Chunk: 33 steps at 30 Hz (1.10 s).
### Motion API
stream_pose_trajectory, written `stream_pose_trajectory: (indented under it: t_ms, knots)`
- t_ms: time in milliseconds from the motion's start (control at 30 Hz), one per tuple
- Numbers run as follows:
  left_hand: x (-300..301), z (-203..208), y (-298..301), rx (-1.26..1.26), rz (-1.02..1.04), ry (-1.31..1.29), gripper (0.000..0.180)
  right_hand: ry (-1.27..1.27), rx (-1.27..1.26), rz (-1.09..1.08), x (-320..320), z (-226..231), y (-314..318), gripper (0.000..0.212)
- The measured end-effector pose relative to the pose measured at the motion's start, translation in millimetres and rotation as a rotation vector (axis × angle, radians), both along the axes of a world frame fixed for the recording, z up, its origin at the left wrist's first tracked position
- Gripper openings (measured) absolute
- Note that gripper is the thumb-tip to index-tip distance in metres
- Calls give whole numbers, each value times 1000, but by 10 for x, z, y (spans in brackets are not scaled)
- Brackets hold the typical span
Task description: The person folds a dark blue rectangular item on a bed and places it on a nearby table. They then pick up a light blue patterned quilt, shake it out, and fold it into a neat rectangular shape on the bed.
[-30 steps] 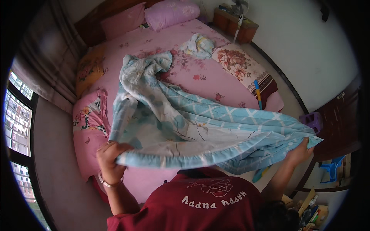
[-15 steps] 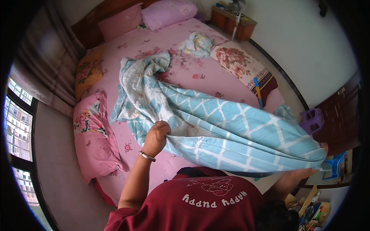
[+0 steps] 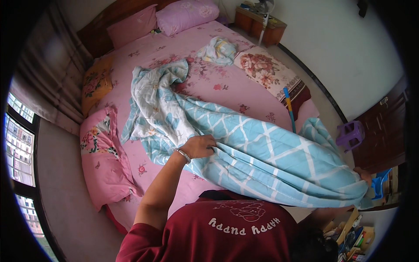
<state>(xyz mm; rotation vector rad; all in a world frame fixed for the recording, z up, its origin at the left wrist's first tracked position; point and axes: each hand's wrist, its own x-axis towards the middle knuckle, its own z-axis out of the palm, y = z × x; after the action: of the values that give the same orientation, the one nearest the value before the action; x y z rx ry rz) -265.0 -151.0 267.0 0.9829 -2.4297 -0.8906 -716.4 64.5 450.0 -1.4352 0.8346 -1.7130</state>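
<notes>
A light blue quilt (image 3: 262, 139) with white crossing lines stretches across the near part of the bed. Its paler, flowered side shows in a bunched heap toward the left. My left hand (image 3: 200, 146), a silver bracelet at the wrist, is closed on a fold of the quilt near its middle. At the far right end, my right hand (image 3: 363, 175) grips the quilt's edge; the cloth hides most of that hand. Between the two hands the quilt hangs in long folds in front of my dark red shirt.
The bed (image 3: 174, 43) has a pink flowered sheet. Pink pillows (image 3: 100, 153) lie at its left, a purple bolster (image 3: 187, 15) at the head. A flowered pillow (image 3: 266, 72) and a blue-yellow stick (image 3: 290, 107) lie right. A purple stool (image 3: 350, 134) stands beyond.
My left hand has moved right along the quilt and taken hold of a different fold. The quilt's near edge has dropped slightly. My right hand stays at the far right end.
</notes>
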Motion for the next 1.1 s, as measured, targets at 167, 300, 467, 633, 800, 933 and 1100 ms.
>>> stream_pose_trajectory:
  t_ms: [167, 300, 467, 633, 800, 933, 1100]
  knots:
    - [524, 532, -43, 137, 268, 356, 16, -74, 123, -1109, 86, -144, -667, 35]
    - [557, 1369, 222, -185, 248, 207, 18, -226, 13, -1111, 33, 80, -854, 34]
    - [753, 770, 602, 4, 257, 129, 20, -263, 31, -1071, 101, 57, -1042, 33]
    - [770, 1882, 1043, -352, 370, 202, 23, -338, -47, -1136, -66, 21, -939, 33]
    - [404, 995, 1104, -74, 414, 113, 23, 426, 157, -1315, -849, -777, -1345, 32]
    - [293, 1100, 1062, -20, 490, 114, 20, 1090, 27, -1718, -906, -1079, -1299, 35]
    - [199, 925, 1110, -79, 380, 91, 17, 255, 383, -371, 598, -558, -979, 24]
